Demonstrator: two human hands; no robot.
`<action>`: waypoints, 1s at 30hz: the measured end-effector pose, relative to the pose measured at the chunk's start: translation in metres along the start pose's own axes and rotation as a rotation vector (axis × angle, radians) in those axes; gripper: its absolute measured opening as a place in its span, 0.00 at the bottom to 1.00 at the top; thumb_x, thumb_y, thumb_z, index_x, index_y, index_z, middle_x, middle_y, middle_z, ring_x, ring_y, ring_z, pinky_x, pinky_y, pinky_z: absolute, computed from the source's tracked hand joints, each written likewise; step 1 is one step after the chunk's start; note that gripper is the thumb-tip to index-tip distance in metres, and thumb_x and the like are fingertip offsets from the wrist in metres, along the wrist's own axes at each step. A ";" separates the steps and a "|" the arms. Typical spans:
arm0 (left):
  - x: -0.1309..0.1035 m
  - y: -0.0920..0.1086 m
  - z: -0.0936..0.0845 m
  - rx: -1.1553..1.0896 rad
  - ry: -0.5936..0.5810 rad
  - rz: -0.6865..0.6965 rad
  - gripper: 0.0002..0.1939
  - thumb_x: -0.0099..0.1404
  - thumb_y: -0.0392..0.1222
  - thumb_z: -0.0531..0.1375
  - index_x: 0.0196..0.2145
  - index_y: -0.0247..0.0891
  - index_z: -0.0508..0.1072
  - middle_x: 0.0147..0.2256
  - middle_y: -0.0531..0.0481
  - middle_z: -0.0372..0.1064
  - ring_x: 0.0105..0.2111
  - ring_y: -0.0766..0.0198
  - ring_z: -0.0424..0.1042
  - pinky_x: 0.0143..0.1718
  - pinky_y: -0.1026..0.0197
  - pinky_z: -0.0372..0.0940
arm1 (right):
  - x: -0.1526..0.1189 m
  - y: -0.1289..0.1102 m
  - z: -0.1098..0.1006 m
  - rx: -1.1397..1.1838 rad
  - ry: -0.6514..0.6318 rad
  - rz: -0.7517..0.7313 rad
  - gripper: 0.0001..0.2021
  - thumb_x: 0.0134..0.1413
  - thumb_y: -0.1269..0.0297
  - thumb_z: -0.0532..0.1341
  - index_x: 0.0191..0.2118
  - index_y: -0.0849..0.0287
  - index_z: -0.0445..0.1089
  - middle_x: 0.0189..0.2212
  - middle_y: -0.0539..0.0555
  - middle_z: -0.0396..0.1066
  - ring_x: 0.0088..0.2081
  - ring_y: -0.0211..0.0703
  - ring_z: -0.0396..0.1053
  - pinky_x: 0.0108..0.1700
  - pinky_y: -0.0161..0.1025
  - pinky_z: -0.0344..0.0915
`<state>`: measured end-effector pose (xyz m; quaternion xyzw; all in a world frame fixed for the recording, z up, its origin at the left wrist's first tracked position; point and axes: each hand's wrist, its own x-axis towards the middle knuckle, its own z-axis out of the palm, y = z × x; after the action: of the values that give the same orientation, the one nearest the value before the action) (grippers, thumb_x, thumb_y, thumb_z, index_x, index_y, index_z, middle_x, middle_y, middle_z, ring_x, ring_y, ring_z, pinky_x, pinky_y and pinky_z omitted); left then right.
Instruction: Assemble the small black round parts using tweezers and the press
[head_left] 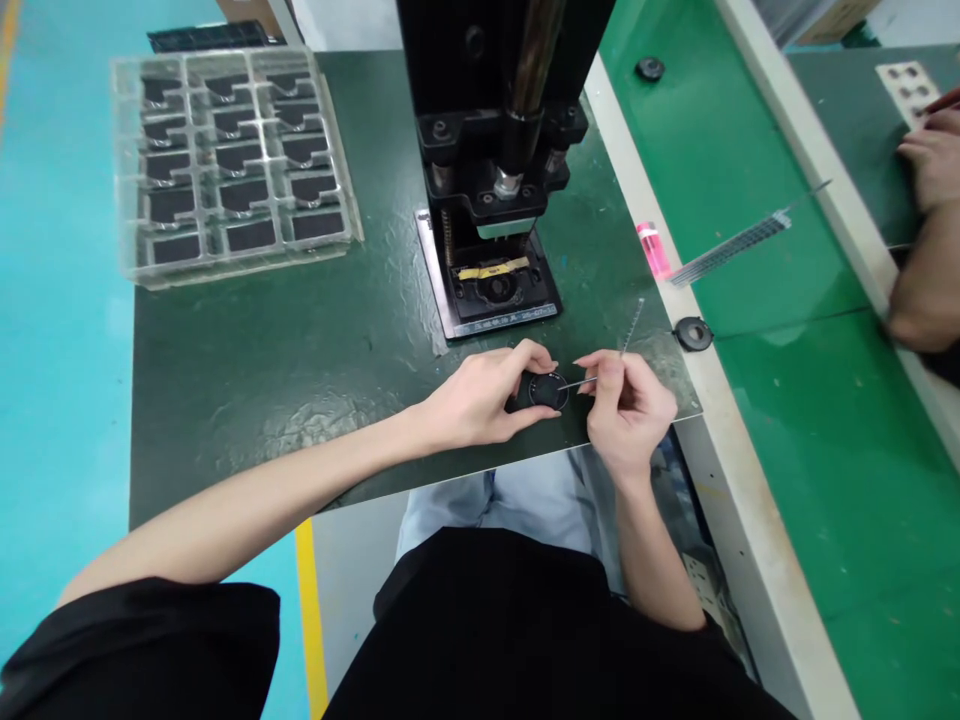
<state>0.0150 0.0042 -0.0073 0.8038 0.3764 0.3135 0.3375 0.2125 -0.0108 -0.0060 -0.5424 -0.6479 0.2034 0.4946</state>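
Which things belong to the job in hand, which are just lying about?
Likely the job:
- black round part, left hand
- thin tool, right hand
- black press

Apparently lying about:
- black ring on pale rail
- black disc on green surface
- pink item

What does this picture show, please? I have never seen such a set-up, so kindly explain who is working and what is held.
There is no robot: a person works with two bare hands, seen from a camera worn on the head, looking down. The left hand steadies a round black part on the dark green table. The right hand holds a thin tool, its tip over that part. Beyond stands a black machine, perhaps a press. On the left, a clear plastic tray holds dark pieces. At the right edge is another person's hand.
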 end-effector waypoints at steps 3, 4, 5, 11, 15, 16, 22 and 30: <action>0.000 0.000 0.000 -0.003 0.012 0.006 0.24 0.65 0.47 0.69 0.51 0.40 0.63 0.47 0.46 0.78 0.41 0.60 0.79 0.42 0.60 0.71 | 0.000 0.000 0.001 -0.028 0.050 -0.010 0.15 0.72 0.59 0.55 0.37 0.57 0.77 0.26 0.48 0.71 0.25 0.33 0.68 0.31 0.33 0.66; 0.000 0.000 0.001 -0.003 0.011 0.004 0.24 0.65 0.47 0.70 0.51 0.40 0.63 0.47 0.46 0.78 0.41 0.60 0.79 0.42 0.59 0.71 | 0.000 -0.001 0.001 -0.032 0.059 -0.009 0.15 0.72 0.59 0.55 0.38 0.56 0.77 0.26 0.48 0.71 0.25 0.33 0.68 0.31 0.33 0.66; 0.000 0.000 0.001 -0.002 0.009 0.000 0.24 0.65 0.47 0.70 0.51 0.41 0.63 0.47 0.46 0.78 0.41 0.60 0.79 0.42 0.59 0.71 | 0.001 -0.001 0.002 -0.036 0.061 -0.009 0.15 0.72 0.59 0.55 0.38 0.56 0.77 0.26 0.48 0.71 0.25 0.33 0.68 0.31 0.34 0.66; 0.000 -0.001 0.001 -0.001 -0.005 -0.024 0.23 0.66 0.48 0.69 0.51 0.41 0.63 0.48 0.46 0.78 0.31 0.65 0.76 0.36 0.60 0.70 | 0.001 -0.001 0.003 -0.061 0.077 -0.017 0.15 0.72 0.57 0.55 0.39 0.56 0.78 0.28 0.49 0.74 0.25 0.34 0.70 0.32 0.35 0.68; 0.000 -0.001 0.001 -0.005 -0.013 -0.025 0.24 0.65 0.48 0.69 0.51 0.41 0.63 0.48 0.46 0.78 0.30 0.66 0.75 0.35 0.61 0.69 | 0.000 0.000 0.004 -0.056 0.095 -0.016 0.15 0.71 0.57 0.56 0.39 0.56 0.78 0.29 0.49 0.74 0.25 0.35 0.70 0.32 0.36 0.68; 0.000 -0.001 0.001 -0.004 -0.012 -0.023 0.24 0.65 0.48 0.69 0.51 0.41 0.63 0.48 0.46 0.78 0.30 0.66 0.75 0.35 0.61 0.69 | 0.000 0.000 0.004 -0.056 0.099 -0.017 0.15 0.71 0.57 0.57 0.39 0.56 0.78 0.29 0.49 0.74 0.26 0.35 0.70 0.32 0.36 0.68; 0.000 -0.001 0.001 -0.004 -0.004 -0.015 0.24 0.65 0.49 0.69 0.51 0.41 0.63 0.47 0.47 0.78 0.29 0.67 0.74 0.34 0.62 0.68 | 0.002 -0.003 0.003 0.052 0.177 -0.013 0.15 0.71 0.56 0.57 0.38 0.57 0.77 0.26 0.49 0.73 0.25 0.34 0.69 0.29 0.35 0.66; 0.000 -0.001 0.001 -0.006 -0.003 -0.012 0.23 0.66 0.50 0.68 0.51 0.41 0.63 0.47 0.47 0.78 0.28 0.68 0.73 0.34 0.61 0.68 | 0.004 -0.004 -0.001 0.154 0.122 0.052 0.19 0.72 0.54 0.56 0.30 0.59 0.71 0.22 0.47 0.68 0.21 0.31 0.65 0.24 0.32 0.62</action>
<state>0.0150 0.0046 -0.0089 0.8011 0.3795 0.3115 0.3424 0.2119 -0.0091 -0.0005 -0.5306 -0.5847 0.2321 0.5680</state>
